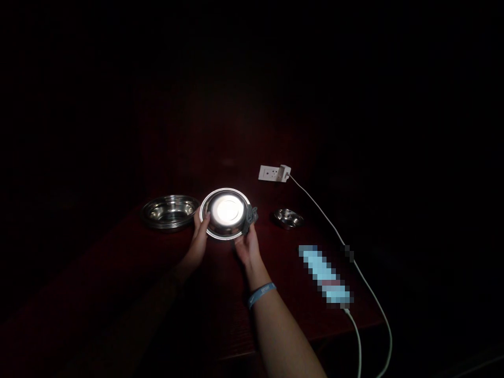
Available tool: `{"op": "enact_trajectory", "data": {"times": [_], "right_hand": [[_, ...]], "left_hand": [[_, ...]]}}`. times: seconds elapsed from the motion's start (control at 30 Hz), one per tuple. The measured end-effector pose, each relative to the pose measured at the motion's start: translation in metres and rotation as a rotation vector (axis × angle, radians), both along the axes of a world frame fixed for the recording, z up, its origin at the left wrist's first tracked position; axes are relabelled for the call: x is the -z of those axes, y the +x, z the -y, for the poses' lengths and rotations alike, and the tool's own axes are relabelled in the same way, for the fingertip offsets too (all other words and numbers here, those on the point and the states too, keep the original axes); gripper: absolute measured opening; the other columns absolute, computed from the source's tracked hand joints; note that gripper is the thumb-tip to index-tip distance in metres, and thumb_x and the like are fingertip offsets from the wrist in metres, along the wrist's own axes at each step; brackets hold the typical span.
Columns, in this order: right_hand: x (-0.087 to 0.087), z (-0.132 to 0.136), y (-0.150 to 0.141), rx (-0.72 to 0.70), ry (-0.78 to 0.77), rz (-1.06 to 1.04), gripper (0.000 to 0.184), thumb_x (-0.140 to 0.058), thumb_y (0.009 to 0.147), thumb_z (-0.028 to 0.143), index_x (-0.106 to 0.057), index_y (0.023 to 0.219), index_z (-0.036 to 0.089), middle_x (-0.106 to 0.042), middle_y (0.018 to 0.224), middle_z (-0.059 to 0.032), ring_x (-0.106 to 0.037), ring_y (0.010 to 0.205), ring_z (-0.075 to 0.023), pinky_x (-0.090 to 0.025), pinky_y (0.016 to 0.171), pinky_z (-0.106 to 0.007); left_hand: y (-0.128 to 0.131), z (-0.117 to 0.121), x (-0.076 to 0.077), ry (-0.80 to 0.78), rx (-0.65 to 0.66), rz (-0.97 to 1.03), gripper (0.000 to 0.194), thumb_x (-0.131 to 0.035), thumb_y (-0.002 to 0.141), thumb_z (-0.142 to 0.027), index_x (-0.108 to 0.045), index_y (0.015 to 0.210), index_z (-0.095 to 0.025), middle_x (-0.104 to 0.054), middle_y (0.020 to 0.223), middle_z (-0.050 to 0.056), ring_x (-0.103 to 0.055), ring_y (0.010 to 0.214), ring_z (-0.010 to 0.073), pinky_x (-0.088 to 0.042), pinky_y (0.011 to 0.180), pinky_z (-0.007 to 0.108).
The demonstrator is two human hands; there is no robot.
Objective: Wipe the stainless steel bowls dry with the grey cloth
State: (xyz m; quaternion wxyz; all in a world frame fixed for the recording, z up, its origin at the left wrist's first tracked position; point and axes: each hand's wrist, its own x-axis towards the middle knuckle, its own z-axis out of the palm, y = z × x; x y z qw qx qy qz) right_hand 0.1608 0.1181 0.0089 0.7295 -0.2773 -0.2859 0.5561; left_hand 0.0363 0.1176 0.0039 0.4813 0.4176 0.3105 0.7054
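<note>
A shiny round steel plate (216, 229) is held up and tilted, with bright light glaring off its middle. My left hand (199, 238) grips its left rim, thumb on the near face and the other fingers mostly hidden behind. At the right rim my right hand (249, 245) presses a crumpled grey cloth (249, 218) against the plate; part of that hand's fingers is covered by the cloth and plate. A stack of steel plates (170, 228) sits just left of my left hand. Off to the right of the cloth lies a small steel bowl (289, 218).
Everything stands on a dark red table (236, 315) in dim light. A white wall socket (271, 173) with a charger (285, 173) is behind. Its white cable (321, 210) runs down the right side. A blurred-out pale blue object (325, 275), cable attached, lies on the right.
</note>
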Motion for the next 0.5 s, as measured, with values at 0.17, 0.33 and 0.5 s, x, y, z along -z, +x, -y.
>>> {"op": "enact_trajectory", "data": {"times": [0.17, 0.33, 0.5], "right_hand": [[-0.002, 0.006, -0.009, -0.077, -0.006, -0.018, 0.027, -0.054, 0.095, 0.039, -0.071, 0.107, 0.023, -0.076, 0.11, -0.0038, -0.068, 0.112, -0.0178, -0.055, 0.1, -0.035], [-0.001, 0.016, -0.021, -0.174, 0.0, -0.007, 0.029, -0.055, 0.096, 0.043, -0.069, 0.114, 0.025, -0.075, 0.117, -0.0025, -0.07, 0.108, -0.0158, -0.054, 0.1, -0.034], [0.004, 0.02, -0.027, -0.217, 0.077, 0.063, 0.045, -0.062, 0.09, 0.052, -0.064, 0.125, 0.024, -0.072, 0.124, -0.005, -0.066, 0.118, -0.0189, -0.051, 0.104, -0.037]], "left_hand": [[-0.005, 0.001, -0.002, 0.153, -0.08, -0.07, 0.064, -0.062, 0.09, -0.042, -0.036, 0.148, -0.027, -0.04, 0.158, 0.008, -0.035, 0.148, 0.0232, -0.022, 0.124, 0.038], [-0.009, 0.0, -0.004, 0.052, -0.063, 0.064, 0.07, -0.07, 0.086, -0.039, -0.037, 0.147, -0.032, -0.043, 0.157, 0.007, -0.042, 0.144, 0.0234, -0.034, 0.118, 0.039], [-0.008, 0.005, -0.01, -0.042, 0.011, 0.2, 0.065, -0.069, 0.086, -0.039, -0.041, 0.145, -0.037, -0.05, 0.151, 0.006, -0.055, 0.133, 0.0253, -0.05, 0.105, 0.039]]}}
